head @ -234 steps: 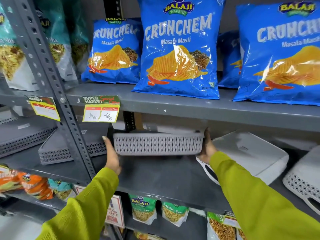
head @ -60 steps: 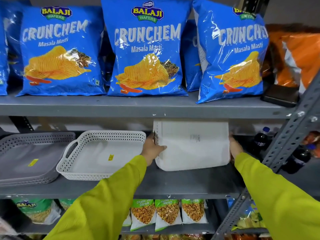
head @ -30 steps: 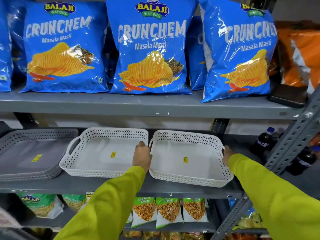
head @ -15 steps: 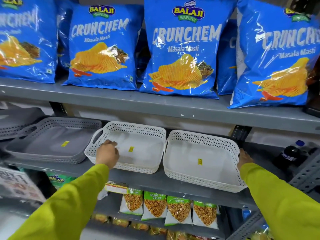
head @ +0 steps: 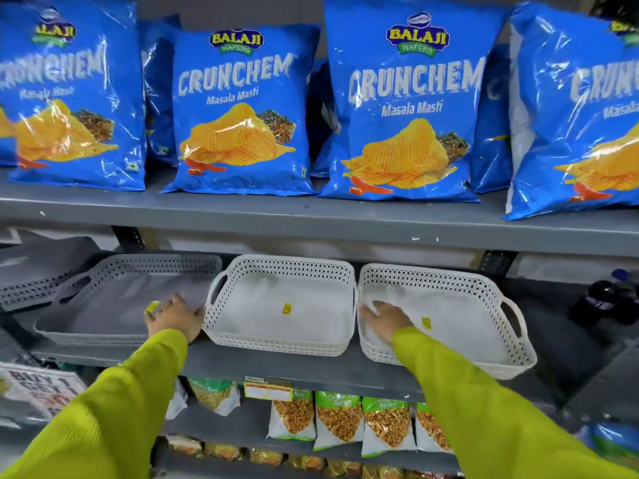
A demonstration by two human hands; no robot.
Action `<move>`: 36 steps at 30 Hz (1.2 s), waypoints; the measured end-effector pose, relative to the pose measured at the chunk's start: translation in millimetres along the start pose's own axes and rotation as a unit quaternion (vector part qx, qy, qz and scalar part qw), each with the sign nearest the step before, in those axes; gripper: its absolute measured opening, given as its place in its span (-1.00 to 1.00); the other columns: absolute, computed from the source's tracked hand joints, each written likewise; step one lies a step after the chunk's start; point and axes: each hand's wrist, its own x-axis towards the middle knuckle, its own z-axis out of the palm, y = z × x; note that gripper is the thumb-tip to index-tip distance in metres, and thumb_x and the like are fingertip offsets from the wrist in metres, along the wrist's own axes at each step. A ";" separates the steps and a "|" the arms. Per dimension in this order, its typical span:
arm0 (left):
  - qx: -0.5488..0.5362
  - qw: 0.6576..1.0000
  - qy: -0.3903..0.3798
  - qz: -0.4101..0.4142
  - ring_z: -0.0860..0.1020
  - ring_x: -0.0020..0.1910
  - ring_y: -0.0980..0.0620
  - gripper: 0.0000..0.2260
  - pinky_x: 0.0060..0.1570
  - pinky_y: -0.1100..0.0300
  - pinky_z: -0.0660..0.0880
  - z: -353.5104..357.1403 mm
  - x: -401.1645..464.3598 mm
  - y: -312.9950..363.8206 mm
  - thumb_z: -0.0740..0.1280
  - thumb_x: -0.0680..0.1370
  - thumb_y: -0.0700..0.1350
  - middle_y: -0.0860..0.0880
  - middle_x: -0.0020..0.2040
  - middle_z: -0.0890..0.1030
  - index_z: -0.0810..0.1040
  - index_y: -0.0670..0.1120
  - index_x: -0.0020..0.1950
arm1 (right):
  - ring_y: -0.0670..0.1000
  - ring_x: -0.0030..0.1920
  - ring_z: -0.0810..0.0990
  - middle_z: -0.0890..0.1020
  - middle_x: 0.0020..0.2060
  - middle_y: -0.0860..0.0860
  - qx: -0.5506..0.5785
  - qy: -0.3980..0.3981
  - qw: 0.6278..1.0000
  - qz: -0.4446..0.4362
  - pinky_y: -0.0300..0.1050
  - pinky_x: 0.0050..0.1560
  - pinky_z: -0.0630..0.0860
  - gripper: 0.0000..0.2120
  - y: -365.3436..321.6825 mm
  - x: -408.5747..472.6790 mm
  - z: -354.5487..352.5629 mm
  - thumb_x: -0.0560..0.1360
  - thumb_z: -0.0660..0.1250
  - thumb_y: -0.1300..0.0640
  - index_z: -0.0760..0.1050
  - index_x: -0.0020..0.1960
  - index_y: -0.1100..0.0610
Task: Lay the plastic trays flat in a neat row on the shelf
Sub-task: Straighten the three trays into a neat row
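Left hand (head: 174, 318), in a yellow-green sleeve (head: 114, 402), lies palm down with fingers spread inside the right end of the grey tray (head: 103, 295), touching the left wall of the middle white tray (head: 287, 305); it clasps nothing. Right hand (head: 385, 318), fingers loosely apart, rests flat on the floor of the right white tray (head: 460, 305), near its left wall; it also grips nothing. The three perforated plastic trays lie flat, side by side in a row on the grey metal shelf (head: 276, 363), each floor bearing a small yellow sticker (head: 287, 308). Upper shelf: blue Crunchem wafer bags (head: 242, 108), upright. Lower shelf: Chana Jor Garam packets (head: 340, 423). Far right: a dark bottle (head: 601, 299), blurred.
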 end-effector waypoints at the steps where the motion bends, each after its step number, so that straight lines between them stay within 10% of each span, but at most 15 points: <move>1: 0.009 1.000 -0.025 0.003 0.38 0.40 -0.24 -0.35 0.44 -0.09 0.24 -1.1 6.3 -4.1 0.14 0.58 0.16 -0.25 0.42 0.41 0.16 -0.24 0.51 | 0.16 0.43 0.35 0.34 0.46 0.14 0.006 -0.023 1.000 0.015 -0.05 0.42 0.30 -0.24 -12.3 -2.6 12.2 0.50 0.10 -0.33 0.22 0.48 0.18; 7: -0.086 0.983 -0.127 0.099 0.57 0.09 -0.29 -0.70 -0.03 0.01 0.48 -6.0 15.8 -3.9 0.20 0.59 -0.06 -0.34 0.11 0.61 0.55 -0.29 0.05 | 0.23 0.28 0.50 0.44 0.36 0.19 -0.095 -0.011 0.991 0.095 0.03 0.23 0.49 -0.35 -39.1 -10.6 51.1 0.55 0.14 -0.07 0.03 0.52 0.21; 17: -0.121 0.974 -0.132 0.139 0.53 0.20 -0.32 -0.71 0.16 -0.06 0.52 11.8 27.7 -4.9 0.23 0.53 -0.26 -0.30 0.25 0.55 0.50 -0.28 0.23 | 0.26 0.20 0.53 0.52 0.24 0.27 -0.135 0.019 0.981 0.135 0.02 0.07 0.48 -0.54 -54.6 -7.2 66.3 0.57 0.09 0.23 0.13 0.45 0.29; 36: -0.079 0.961 -0.063 0.256 0.58 0.03 -0.32 -0.75 -0.02 -0.01 0.52 14.5 33.5 -32.1 0.18 0.58 -0.06 -0.26 0.06 0.64 0.41 -0.16 0.19 | 0.25 0.09 0.58 0.62 0.08 0.24 -0.183 0.080 0.979 0.033 -0.03 -0.08 0.43 -0.58 -32.4 -20.5 60.5 0.57 0.08 0.02 0.27 0.34 0.23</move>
